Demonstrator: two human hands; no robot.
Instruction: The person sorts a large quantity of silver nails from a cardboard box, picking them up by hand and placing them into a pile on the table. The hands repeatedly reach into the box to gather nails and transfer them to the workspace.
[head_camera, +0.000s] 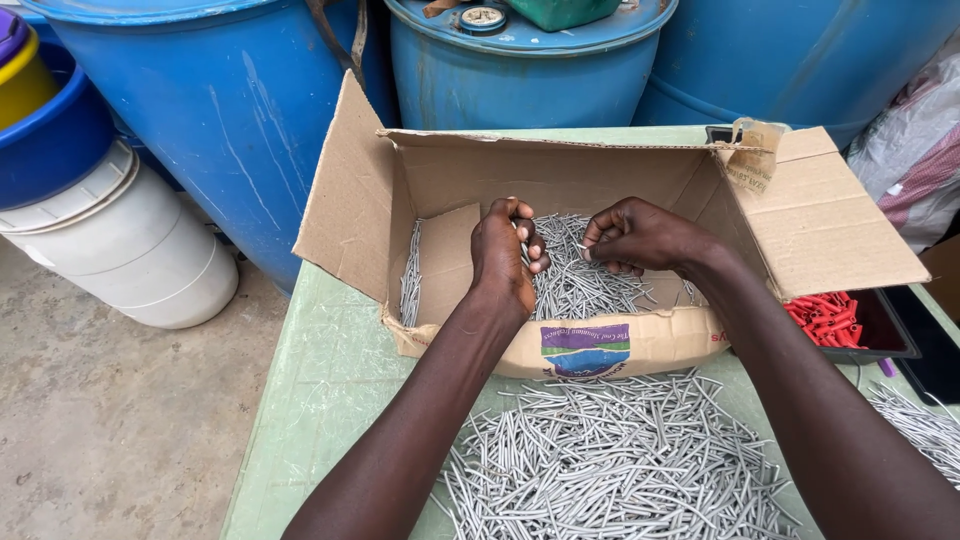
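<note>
**Both hands in the box, each closed on nails**

A cardboard box (600, 345) lies open on a green table (320, 400), and both hands are inside it. The left hand (503, 255) is curled shut near the box's middle, thin grey nails (575, 285) showing at its fingers; how many it holds cannot be told. The right hand (640, 238), just to the right of it, is pinched narrow, with a nail tip poking from its fingertips toward the left hand. The two hands sit close, nearly touching, over the loose nails on the box floor.

Those nails lie directly under and between the hands, running every way with no common axis; a few stand along the box's left wall. Neither hand is clearly nearer to them.

In front of the box, toward the person, a far larger nail heap (610, 460) spreads over the table. To the box's right sits a dark tray (880, 330) of red plugs (825, 318). Behind the box stand blue drums (230, 100); to its left, on the floor, a white bucket (130, 250).
</note>
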